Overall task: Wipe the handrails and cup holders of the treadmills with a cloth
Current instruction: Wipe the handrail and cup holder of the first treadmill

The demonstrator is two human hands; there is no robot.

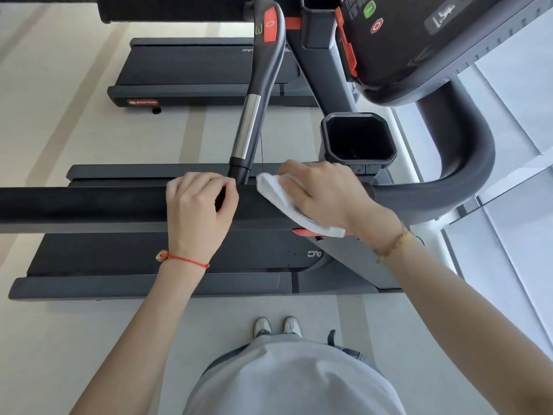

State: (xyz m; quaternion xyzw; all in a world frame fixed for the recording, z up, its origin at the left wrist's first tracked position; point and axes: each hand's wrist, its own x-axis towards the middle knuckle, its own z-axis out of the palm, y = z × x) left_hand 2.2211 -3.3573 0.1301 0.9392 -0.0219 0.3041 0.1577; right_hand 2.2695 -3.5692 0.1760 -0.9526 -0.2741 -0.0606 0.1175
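Observation:
A black padded handrail [83,205] runs across the middle of the head view, from the left edge to a grey curve on the right. My left hand [199,208] grips this rail, fingers curled over its top. Just to the right, my right hand [321,194] holds a white cloth [276,196] pressed against the same rail, fingers wrapped over the cloth. A black octagonal cup holder [357,137] sits just beyond my right hand. A centre grip bar [254,100] with a chrome section and a red pad rises from the rail between my hands.
The treadmill console [419,40] with green and red buttons hangs at the upper right. The running belt [149,250] lies below the rail. A second treadmill [194,70] stands further off. A window sill and glass run along the right. My shoes [276,326] stand on the pale floor.

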